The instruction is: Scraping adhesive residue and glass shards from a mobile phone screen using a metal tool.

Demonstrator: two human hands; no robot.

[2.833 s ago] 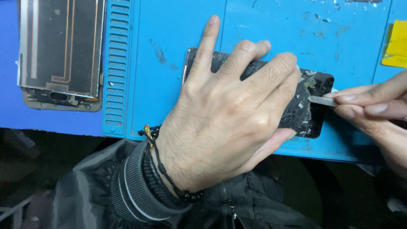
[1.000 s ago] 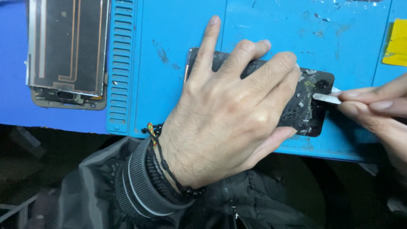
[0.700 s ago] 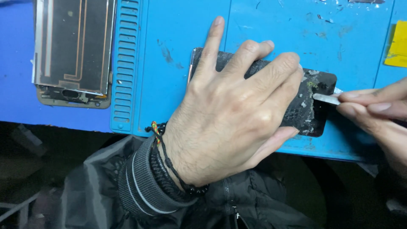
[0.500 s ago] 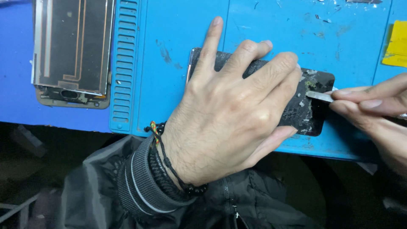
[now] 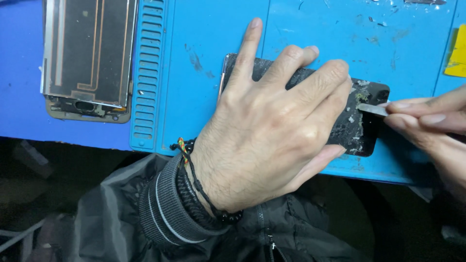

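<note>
My left hand [image 5: 272, 131] lies flat with spread fingers on a dark phone panel [image 5: 361, 131] whose surface is cracked and crumbled, pressing it onto the blue work mat [image 5: 204, 87]. At the panel's right end my right hand [image 5: 432, 126] pinches a thin flat metal blade [image 5: 373, 109] between thumb and fingers. The blade's tip touches the broken surface, where pale flakes lie. Most of the panel is hidden under my left hand.
A phone frame with a copper-lined metal plate [image 5: 87, 58] lies at the upper left, half on the mat's ribbed edge [image 5: 148, 73]. A yellow piece [image 5: 456, 53] sits at the far right. Small debris dots the mat's top. The bench edge runs just below the panel.
The blade tip has shifted slightly along the panel's right end. My left hand has stayed pressed on the panel. The view has drifted a little to the left.
</note>
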